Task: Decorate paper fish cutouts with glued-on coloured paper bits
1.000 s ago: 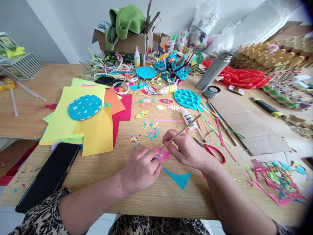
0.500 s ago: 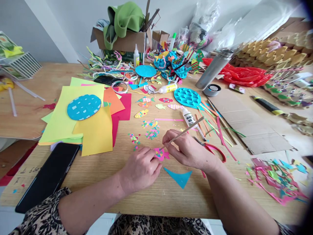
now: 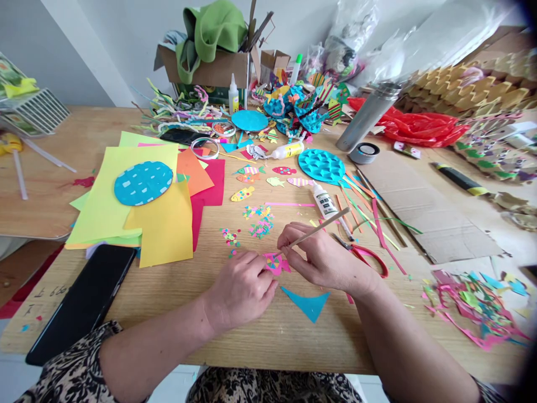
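Note:
Between my hands a pink paper fish (image 3: 274, 263) lies on the table, with small coloured pieces on its body. My left hand (image 3: 243, 288) rests at the fish's left edge, its fingers curled and pressed together on it. In my right hand (image 3: 312, 252) a thin wooden stick (image 3: 321, 225) is pinched, its lower end down at the fish. A blue paper scrap (image 3: 308, 303) lies just below. Above the fish are small heaps of confetti (image 3: 260, 226) and several finished-looking paper fish, one of them yellow (image 3: 242, 194).
Red-handled scissors (image 3: 364, 257) and a white glue bottle (image 3: 325, 201) lie beside my right hand. Coloured paper sheets (image 3: 100, 212) and a black phone (image 3: 84, 302) are on the left. Cardboard (image 3: 432, 212), a steel flask (image 3: 369, 117) and paper scraps (image 3: 474, 310) occupy the right side.
The stick has tilted slightly lower, and my right hand has shifted a little to the left. My left hand and the pink fish stay in place.

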Demonstrator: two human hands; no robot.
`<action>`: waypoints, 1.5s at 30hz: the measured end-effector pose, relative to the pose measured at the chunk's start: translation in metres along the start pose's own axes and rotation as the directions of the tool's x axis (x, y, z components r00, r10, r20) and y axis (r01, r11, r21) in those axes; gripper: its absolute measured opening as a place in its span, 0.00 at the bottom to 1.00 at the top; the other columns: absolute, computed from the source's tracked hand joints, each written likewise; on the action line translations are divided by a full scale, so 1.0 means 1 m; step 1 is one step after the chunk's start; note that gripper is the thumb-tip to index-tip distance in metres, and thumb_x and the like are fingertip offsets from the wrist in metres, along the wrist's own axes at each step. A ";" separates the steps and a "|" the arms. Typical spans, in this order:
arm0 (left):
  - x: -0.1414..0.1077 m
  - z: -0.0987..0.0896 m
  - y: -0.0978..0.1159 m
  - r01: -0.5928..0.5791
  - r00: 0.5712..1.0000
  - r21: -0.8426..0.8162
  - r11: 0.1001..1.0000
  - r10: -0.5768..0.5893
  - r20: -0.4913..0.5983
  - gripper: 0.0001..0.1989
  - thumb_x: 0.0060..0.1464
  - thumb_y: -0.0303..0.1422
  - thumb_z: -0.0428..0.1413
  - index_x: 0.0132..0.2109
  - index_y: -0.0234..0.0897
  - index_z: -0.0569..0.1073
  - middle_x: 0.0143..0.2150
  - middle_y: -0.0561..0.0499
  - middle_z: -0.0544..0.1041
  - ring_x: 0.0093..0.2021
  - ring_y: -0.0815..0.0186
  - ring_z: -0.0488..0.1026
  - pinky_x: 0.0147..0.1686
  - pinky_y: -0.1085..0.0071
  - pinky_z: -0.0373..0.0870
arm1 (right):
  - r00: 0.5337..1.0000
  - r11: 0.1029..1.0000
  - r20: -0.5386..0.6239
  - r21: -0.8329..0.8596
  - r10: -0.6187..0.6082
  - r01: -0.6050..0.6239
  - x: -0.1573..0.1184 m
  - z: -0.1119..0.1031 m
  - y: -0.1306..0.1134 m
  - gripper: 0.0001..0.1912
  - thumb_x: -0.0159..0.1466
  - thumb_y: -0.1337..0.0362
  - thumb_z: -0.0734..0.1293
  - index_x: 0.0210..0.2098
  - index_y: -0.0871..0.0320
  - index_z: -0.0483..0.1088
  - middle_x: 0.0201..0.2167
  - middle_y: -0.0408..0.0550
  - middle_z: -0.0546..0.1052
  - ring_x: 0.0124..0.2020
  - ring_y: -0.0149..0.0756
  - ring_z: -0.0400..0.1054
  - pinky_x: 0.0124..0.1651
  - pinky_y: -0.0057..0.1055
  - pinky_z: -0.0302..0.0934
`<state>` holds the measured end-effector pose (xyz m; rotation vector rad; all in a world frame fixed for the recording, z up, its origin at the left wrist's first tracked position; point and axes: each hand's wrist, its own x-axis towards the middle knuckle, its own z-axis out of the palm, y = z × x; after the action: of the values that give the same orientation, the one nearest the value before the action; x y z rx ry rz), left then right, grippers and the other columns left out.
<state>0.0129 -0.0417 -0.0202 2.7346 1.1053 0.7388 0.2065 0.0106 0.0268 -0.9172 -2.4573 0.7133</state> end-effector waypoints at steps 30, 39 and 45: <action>0.002 -0.002 0.001 0.001 1.000 -0.001 1.000 -0.001 0.011 0.10 0.60 0.28 0.52 0.34 0.35 0.77 0.32 0.47 0.76 0.36 0.59 0.73 0.35 0.60 0.72 | 1.000 1.000 -0.023 -0.001 0.003 -0.003 -0.014 0.006 0.002 0.04 0.64 0.71 0.59 0.34 0.60 0.65 0.30 0.49 0.70 0.33 0.36 0.64 0.36 0.34 0.59; 0.002 -0.002 0.001 -0.005 1.000 0.010 1.000 0.005 -0.005 0.11 0.60 0.28 0.52 0.33 0.35 0.77 0.31 0.48 0.75 0.35 0.60 0.72 0.34 0.62 0.72 | 1.000 1.000 -0.026 -0.008 -0.005 0.005 -0.013 0.007 0.002 0.05 0.64 0.72 0.59 0.34 0.60 0.65 0.30 0.50 0.70 0.33 0.36 0.64 0.36 0.34 0.60; 0.002 -0.002 0.001 -0.003 1.000 0.000 1.000 0.003 0.006 0.10 0.60 0.28 0.52 0.33 0.35 0.77 0.32 0.47 0.75 0.35 0.60 0.72 0.35 0.61 0.72 | 0.999 1.000 -0.031 -0.013 -0.012 0.011 -0.013 0.007 0.002 0.05 0.64 0.72 0.59 0.34 0.60 0.65 0.30 0.49 0.70 0.33 0.36 0.64 0.36 0.34 0.60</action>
<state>0.0138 -0.0411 -0.0173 2.7378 1.0998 0.7303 0.2130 0.0003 0.0174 -0.9115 -2.4413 0.6750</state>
